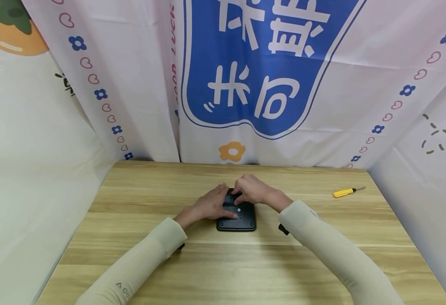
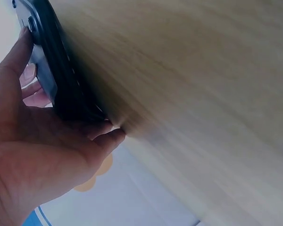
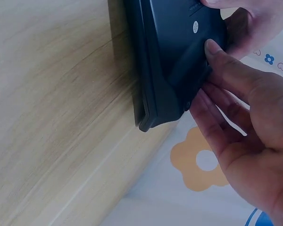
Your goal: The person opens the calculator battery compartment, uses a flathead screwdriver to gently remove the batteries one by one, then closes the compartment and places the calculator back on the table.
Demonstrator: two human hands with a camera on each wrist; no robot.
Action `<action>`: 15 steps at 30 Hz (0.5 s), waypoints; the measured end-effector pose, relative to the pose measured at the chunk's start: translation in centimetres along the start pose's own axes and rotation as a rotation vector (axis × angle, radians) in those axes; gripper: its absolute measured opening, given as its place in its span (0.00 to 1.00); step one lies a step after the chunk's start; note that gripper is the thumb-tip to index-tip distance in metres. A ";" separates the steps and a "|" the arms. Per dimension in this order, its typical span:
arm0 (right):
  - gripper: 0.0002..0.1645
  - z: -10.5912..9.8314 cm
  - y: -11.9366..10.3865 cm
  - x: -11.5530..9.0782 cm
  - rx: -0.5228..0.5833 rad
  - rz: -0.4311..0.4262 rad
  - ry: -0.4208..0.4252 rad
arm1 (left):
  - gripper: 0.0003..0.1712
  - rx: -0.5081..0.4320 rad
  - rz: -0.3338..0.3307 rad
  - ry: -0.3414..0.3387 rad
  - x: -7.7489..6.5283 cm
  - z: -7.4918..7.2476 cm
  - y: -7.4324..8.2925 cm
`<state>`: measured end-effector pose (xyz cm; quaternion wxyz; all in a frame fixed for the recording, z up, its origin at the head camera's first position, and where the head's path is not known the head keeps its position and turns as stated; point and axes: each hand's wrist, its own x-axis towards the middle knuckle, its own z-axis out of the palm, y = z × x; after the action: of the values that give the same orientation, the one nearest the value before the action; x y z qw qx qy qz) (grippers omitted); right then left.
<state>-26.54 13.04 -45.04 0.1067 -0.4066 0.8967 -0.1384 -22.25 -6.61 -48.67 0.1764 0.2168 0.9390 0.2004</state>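
A flat black device (image 1: 236, 223), shaped like a desk calculator, lies underside up on the table. Its underside carries round feet and a small pale sticker (image 3: 195, 27), and its far end is thicker. My left hand (image 1: 212, 204) holds it from the left, thumb laid across the underside and fingers round the far end. At that far end my right hand (image 1: 254, 189) grips the device, its thumb on the underside and the other fingers curled at the end edge, as the right wrist view shows. The device's face is hidden.
A yellow-handled screwdriver (image 1: 344, 192) lies at the right rear of the wooden table (image 1: 143, 262). Behind the table hangs a printed white cloth (image 1: 147, 106) with a blue panel, and more cloth closes off both sides.
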 end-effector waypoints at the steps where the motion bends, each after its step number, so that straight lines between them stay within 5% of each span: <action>1: 0.20 0.0 0.0 0.0 -0.004 -0.004 0.000 | 0.63 0.004 -0.003 -0.001 0.0 0.0 0.0; 15: 0.11 -0.4 0.0 0.5 -0.054 -0.078 -0.081 | 0.63 0.003 -0.006 0.004 0.0 0.1 0.1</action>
<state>-26.95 12.71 -44.71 0.1266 -0.4492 0.8786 -0.1015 -22.15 -6.54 -48.69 0.1747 0.2137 0.9404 0.1989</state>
